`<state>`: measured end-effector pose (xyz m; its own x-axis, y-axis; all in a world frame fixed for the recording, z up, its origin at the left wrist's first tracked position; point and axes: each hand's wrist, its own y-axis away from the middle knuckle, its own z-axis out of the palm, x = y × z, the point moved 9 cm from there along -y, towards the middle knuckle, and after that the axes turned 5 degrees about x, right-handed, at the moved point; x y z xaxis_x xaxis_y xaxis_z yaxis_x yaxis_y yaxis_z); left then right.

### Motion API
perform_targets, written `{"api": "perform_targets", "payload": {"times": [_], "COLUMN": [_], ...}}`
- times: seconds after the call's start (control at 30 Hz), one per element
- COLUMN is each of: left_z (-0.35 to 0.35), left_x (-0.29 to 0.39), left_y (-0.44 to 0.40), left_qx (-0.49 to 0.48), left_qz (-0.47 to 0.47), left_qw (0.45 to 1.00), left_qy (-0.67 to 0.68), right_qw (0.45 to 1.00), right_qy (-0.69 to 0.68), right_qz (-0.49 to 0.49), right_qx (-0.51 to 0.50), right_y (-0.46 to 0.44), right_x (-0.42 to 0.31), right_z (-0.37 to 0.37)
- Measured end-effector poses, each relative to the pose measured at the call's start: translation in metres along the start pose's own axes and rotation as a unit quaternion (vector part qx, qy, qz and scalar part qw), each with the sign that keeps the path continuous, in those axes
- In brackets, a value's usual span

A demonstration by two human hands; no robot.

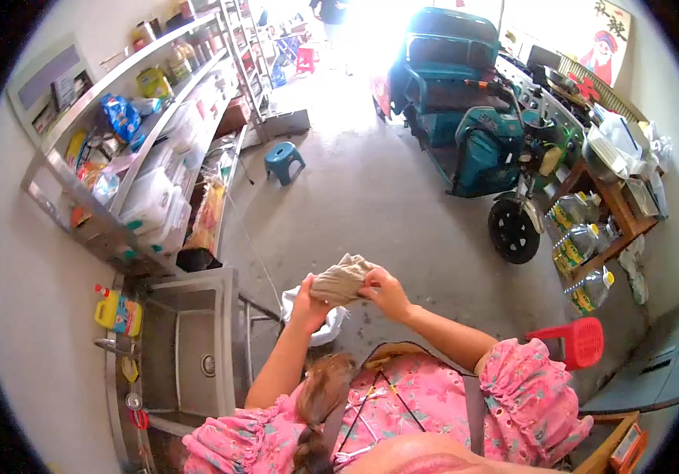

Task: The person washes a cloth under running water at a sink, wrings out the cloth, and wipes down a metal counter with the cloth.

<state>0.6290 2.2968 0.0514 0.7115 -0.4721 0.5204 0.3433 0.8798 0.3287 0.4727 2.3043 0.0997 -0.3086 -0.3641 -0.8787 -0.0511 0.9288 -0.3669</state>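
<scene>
Gripping a tan, ribbed piece of what looks like cloth (343, 282), we have it bunched up in front of our body, near the middle of the scene and above the floor (339, 209). Our left hand (308, 306) is closed around its near left end, with the thumb up along the edge; our right hand (388, 293) pinches its right side between thumb and fingers. How firmly either hand squeezes, we cannot tell.

Judging by the creases, we take the step in hand to be gathering or working the fabric between both hands; any next move calls for a secure hold at each end while one hand shifts its grip.

Just below our left hand sits a white bag (328, 332), partly hidden by that hand and forearm. Further left stands a metal sink (230, 316), with a yellow bottle (123, 312) at its far left side. Near on the right is a red stool (584, 342); beyond it are large clear bottles (575, 246) with yellow caps. Farther off, a blue stool (281, 151) stands left of centre and a teal three-wheeler (482, 146) to the right.
</scene>
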Motion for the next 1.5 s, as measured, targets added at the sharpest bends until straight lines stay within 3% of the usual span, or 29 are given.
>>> {"api": "perform_targets", "payload": {"times": [0.13, 0.2, 0.33, 0.5, 0.6, 0.7, 0.83, 0.87, 0.93, 1.0, 1.07, 1.1, 1.13, 1.17, 1.23, 1.3, 1.37, 1.5], "left_z": [0.088, 0.110, 0.131, 0.127, 0.127, 0.119, 0.120, 0.119, 0.079, 0.066, 0.040, 0.032, 0.023, 0.005, -0.009, -0.020, -0.038, -0.039], "left_x": [-0.045, -0.055, -0.071, -0.074, -0.065, -0.054, -0.022, -0.012, -0.006, 0.004, 0.020, 0.027, 0.034, 0.040, 0.052, 0.061, 0.074, 0.092], "left_y": [-0.026, -0.032, -0.039, -0.054, -0.054, -0.053, -0.050, -0.047, -0.058, -0.050, -0.043, -0.035, -0.028, -0.027, -0.017, -0.012, -0.011, -0.019], "left_qx": [-0.059, -0.072, -0.161, -0.113, -0.065, -0.016, -0.040, -0.054, -0.021, 0.001, 0.024, 0.030, 0.037, 0.047, 0.060, 0.048, 0.099, 0.104], "left_qz": [0.006, 0.045, 0.020, 0.009, 0.053, 0.085, 0.158, 0.178, 0.125, 0.083, 0.120, 0.133, 0.147, 0.157, 0.159, 0.177, 0.208, 0.229], "left_qw": [0.996, 0.987, 0.977, 0.969, 0.954, 0.946, 0.962, 0.965, 0.986, 0.997, 0.992, 0.991, 0.988, 0.986, 0.985, 0.982, 0.971, 0.965], "left_qy": [-0.070, -0.137, -0.140, -0.218, -0.288, -0.313, -0.219, -0.186, -0.111, 0.009, 0.006, 0.007, 0.010, 0.010, 0.028, 0.048, 0.059, 0.075], "right_qw": [0.998, 0.997, 0.973, 0.970, 0.939, 0.976, 0.962, 0.978, 0.987, 0.992, 0.983, 0.940, 0.930, 0.889, 0.807, 0.721, 0.665, 0.620], "right_qy": [-0.035, -0.052, -0.188, -0.183, -0.259, -0.153, -0.196, -0.166, -0.103, 0.025, 0.073, 0.154, 0.154, 0.240, 0.278, 0.314, 0.335, 0.350], "right_qz": [0.043, 0.053, 0.132, 0.146, 0.223, 0.154, 0.162, 0.082, -0.080, -0.123, -0.149, -0.263, -0.251, -0.252, -0.339, -0.439, -0.516, -0.572], "right_qx": [0.007, 0.016, 0.020, 0.072, 0.037, 0.024, -0.097, -0.097, -0.096, -0.024, 0.079, 0.155, 0.220, 0.298, 0.396, 0.435, 0.423, 0.407], "right_y": [-0.008, -0.008, -0.006, -0.005, -0.009, -0.030, -0.043, -0.049, -0.059, -0.078, -0.099, -0.098, -0.094, -0.081, -0.047, -0.014, 0.002, 0.008], "right_x": [0.030, 0.036, 0.077, 0.091, 0.088, 0.078, 0.020, 0.004, -0.034, -0.065, -0.117, -0.164, -0.198, -0.233, -0.291, -0.334, -0.359, -0.379], "right_z": [-0.074, -0.096, -0.111, -0.123, -0.117, -0.106, -0.078, -0.079, -0.083, -0.119, -0.187, -0.227, -0.270, -0.305, -0.351, -0.376, -0.382, -0.380]}}
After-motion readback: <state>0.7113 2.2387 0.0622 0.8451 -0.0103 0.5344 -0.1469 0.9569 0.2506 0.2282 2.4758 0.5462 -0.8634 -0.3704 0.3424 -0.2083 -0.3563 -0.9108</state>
